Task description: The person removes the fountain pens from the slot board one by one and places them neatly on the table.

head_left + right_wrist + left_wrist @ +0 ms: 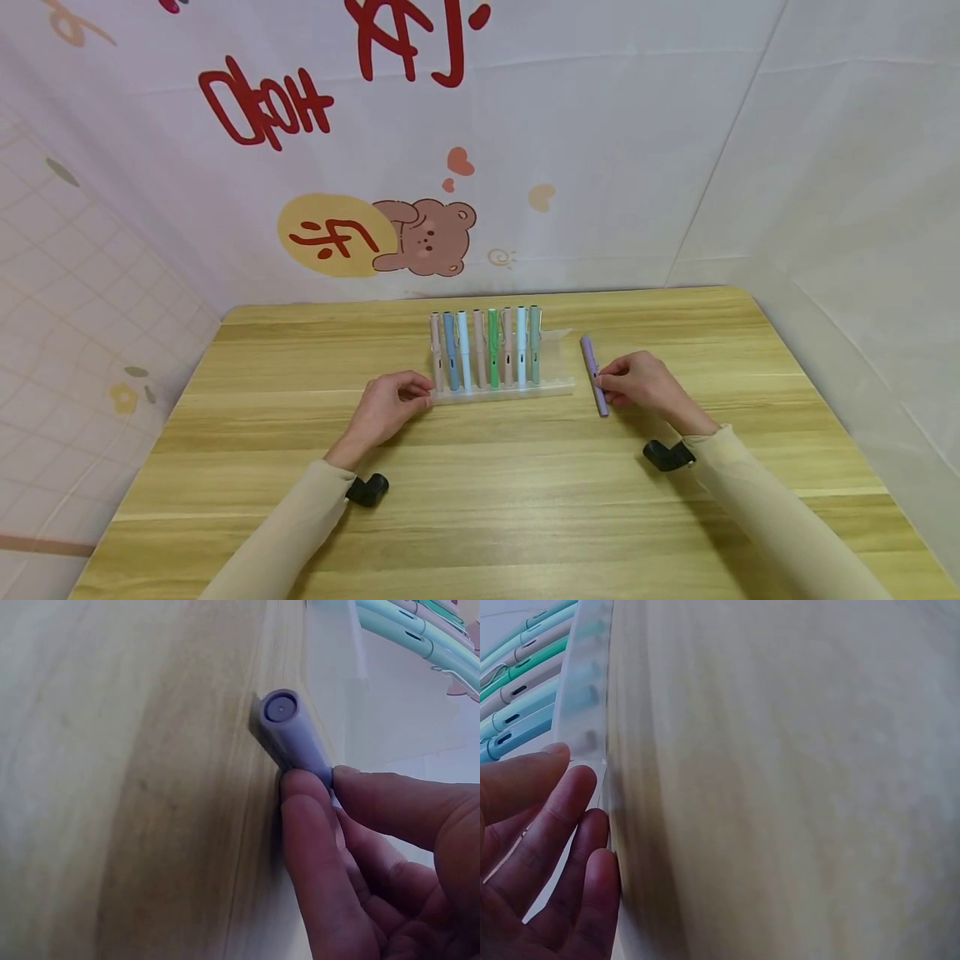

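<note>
Clear rack on table; 8 pens in it, 1 row, the green one 5th from left. Right of rack, well apart from its end: purple pen, pinched between thumb and fingers of right hand. Left hand at rack's left end, fingers bent; whether gripping, cannot tell.

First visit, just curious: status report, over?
Right fingers pinching purple pen. Left fingers at left end of clear rack. No obstacle seen between them.
</note>
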A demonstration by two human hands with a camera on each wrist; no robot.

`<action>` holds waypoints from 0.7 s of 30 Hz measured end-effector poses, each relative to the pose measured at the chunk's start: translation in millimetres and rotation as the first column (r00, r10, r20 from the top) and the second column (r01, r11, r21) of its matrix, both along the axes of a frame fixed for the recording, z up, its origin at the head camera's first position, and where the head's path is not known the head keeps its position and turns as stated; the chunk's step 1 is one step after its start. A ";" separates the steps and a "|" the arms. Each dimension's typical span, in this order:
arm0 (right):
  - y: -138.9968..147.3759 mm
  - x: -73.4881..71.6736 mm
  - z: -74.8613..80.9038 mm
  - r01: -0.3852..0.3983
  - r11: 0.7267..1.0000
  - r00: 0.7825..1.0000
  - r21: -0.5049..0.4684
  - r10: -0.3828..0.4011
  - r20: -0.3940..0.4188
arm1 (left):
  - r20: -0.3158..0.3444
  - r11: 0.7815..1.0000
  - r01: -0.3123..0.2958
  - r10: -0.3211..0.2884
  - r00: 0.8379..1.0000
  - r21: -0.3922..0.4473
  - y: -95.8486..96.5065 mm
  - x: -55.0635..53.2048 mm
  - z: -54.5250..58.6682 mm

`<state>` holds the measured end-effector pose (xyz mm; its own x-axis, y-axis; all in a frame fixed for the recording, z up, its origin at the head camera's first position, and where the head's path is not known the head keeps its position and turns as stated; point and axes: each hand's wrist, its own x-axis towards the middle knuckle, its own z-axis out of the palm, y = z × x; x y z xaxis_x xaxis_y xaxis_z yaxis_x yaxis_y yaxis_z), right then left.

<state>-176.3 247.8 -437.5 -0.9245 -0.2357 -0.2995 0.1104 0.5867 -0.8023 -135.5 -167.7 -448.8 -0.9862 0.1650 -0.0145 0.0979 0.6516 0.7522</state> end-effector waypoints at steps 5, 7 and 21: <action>-1.4 0.6 -0.3 0.018 1.000 1.000 0.005 -0.018 0.014 | -0.003 1.000 0.002 -0.002 1.000 -0.007 -0.6 0.3 -1.1; -1.4 0.8 -0.6 0.026 1.000 1.000 0.007 -0.026 0.017 | -0.003 1.000 0.008 -0.008 1.000 -0.006 -0.8 0.1 -1.1; 5.0 4.3 -4.1 0.028 0.998 0.999 0.048 -0.026 -0.030 | 0.024 1.000 0.018 -0.018 1.000 0.006 -2.0 -0.7 0.9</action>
<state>-172.0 252.8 -441.7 -0.9390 -0.1964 -0.2822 0.1032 0.6219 -0.7763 -136.1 -169.7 -447.9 -0.9824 0.1831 -0.0375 0.0913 0.6452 0.7585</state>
